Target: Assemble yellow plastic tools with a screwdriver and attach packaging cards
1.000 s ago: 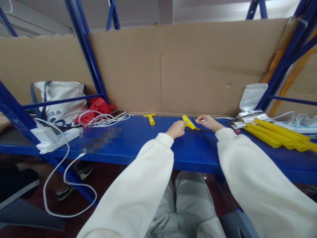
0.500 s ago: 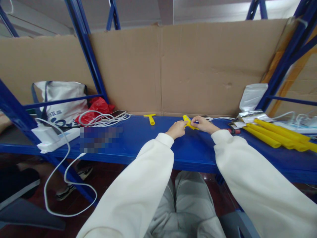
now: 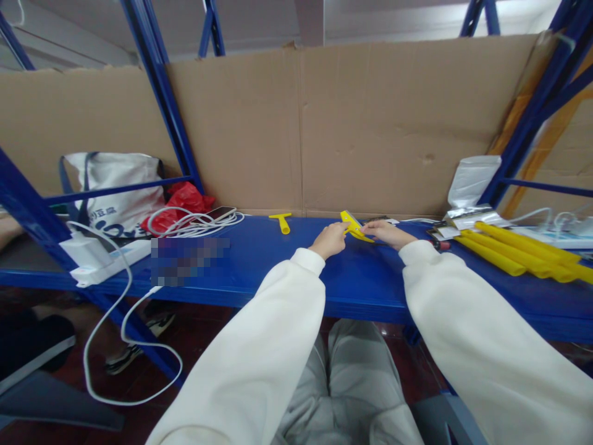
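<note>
Over the blue tabletop [image 3: 259, 266], a yellow T-shaped scraper head [image 3: 353, 226] is tilted, with a pale strip along its wide edge. My left hand [image 3: 330, 241] is closed on its left side. The fingertips of my right hand [image 3: 384, 232] are pinched at its right side; whether they also hold something small I cannot make out. Another yellow T-shaped scraper head [image 3: 284, 224] lies on the table to the left. Just right of my right hand, a tool with a red handle [image 3: 440, 245] lies partly hidden by the sleeve.
Several long yellow tubes [image 3: 519, 250] lie at the right, in front of an opened silvery bag [image 3: 472, 185]. On the left are coiled white cables [image 3: 204, 224], a power strip [image 3: 115, 259] and a cloth bag [image 3: 120, 191]. A cardboard wall [image 3: 370, 130] closes the back.
My right hand has shifted slightly right, and its fingers are straighter. The scraper head has turned a little, showing more of its pale strip. My left hand stays nearly in place.
</note>
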A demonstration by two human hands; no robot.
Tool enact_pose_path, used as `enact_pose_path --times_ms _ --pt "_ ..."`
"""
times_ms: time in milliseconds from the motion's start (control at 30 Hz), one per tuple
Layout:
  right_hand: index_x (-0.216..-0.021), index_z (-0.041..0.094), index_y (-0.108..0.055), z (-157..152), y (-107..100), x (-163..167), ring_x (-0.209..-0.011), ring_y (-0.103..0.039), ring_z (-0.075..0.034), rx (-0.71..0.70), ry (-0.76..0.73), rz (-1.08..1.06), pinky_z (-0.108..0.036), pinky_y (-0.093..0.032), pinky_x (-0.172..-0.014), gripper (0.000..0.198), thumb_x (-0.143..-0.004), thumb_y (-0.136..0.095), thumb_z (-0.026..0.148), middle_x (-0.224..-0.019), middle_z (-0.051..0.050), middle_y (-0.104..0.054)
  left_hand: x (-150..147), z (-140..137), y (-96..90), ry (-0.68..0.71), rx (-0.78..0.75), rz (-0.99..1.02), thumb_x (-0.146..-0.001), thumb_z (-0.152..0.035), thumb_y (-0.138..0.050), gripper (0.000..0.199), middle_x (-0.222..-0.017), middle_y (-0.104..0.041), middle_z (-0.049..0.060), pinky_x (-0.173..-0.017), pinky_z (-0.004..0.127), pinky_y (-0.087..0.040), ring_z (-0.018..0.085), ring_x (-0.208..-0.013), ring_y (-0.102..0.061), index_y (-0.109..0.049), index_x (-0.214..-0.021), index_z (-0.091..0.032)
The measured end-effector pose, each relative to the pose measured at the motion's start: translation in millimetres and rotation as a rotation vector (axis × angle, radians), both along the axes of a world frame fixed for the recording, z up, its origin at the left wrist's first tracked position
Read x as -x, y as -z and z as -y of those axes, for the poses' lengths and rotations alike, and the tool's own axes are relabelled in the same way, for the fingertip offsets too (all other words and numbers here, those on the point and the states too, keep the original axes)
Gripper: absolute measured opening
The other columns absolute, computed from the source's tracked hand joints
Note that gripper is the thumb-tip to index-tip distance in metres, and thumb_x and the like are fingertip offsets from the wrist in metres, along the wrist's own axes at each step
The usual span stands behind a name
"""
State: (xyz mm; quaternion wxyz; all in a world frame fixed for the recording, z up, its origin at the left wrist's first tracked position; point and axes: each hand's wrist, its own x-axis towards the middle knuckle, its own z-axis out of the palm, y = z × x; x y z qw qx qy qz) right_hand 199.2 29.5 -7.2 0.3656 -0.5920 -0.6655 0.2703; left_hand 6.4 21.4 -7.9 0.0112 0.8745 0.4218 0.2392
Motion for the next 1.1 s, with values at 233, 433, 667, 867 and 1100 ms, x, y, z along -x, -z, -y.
enact_pose_path --times_ms 233,433,667,867,1100 --pt "-0.072 0.017 -0.065 0.2 2.6 0.0 -0.073 -0.060 -0.015 -0.009 -0.016 -0.031 -0.026 -0.047 -0.075 0.013 -0.075 -0.060 0.028 -0.077 -0.002 -0.069 0.9 10.0 -0.9 -0.025 -0.053 -0.092 -0.091 -0.009 -0.040 0.049 -0.136 -0.054 0.014 -0.099 0.035 -0.045 0.022 -0.118 -0.058 -0.046 -0.140 -0.017" --pt "-0.072 0.018 -0.065 0.9 1.6 -1.4 -0.079 -0.061 -0.017 -0.004 0.026 -0.010 -0.026 -0.047 -0.073 0.015 -0.076 -0.060 0.031 -0.080 -0.004 -0.070 1.0 24.3 -2.3 -0.068 -0.049 -0.251 -0.087 -0.002 -0.038 0.065 -0.135 -0.050 0.015 -0.090 0.035 -0.049 0.025 -0.110 -0.062 -0.033 -0.148 -0.022" --pt "-0.069 0.018 -0.064 4.8 -1.3 -4.5 -0.082 -0.060 -0.018 -0.013 0.035 -0.038 -0.028 -0.047 -0.073 0.021 -0.073 -0.064 0.038 -0.082 -0.005 -0.070 1.0 23.5 -2.4 0.006 -0.023 -0.219 -0.084 0.002 -0.042 0.071 -0.138 -0.044 0.012 -0.095 0.037 -0.047 0.025 -0.111 -0.062 -0.036 -0.146 -0.032" --pt "-0.079 0.016 -0.068 5.7 -7.8 -15.6 -0.090 -0.062 -0.019 -0.051 0.102 -0.132 -0.030 -0.048 -0.077 0.029 -0.079 -0.059 0.044 -0.094 -0.009 -0.072 2.0 16.7 -3.2 0.011 0.017 -0.087 -0.078 0.003 -0.048 0.077 -0.155 -0.024 0.011 -0.098 0.038 -0.047 0.027 -0.117 -0.059 -0.038 -0.145 -0.034" --pt "-0.110 0.017 -0.070 3.2 -2.5 -51.9 -0.112 -0.058 -0.030 -0.098 0.540 0.411 -0.047 -0.041 -0.096 0.034 -0.083 -0.050 0.018 -0.118 -0.015 -0.066 5.6 2.2 -6.2 0.000 0.192 0.314 -0.077 0.005 -0.044 0.082 -0.155 -0.029 0.010 -0.092 0.031 -0.052 0.023 -0.123 -0.054 -0.030 -0.150 -0.029"
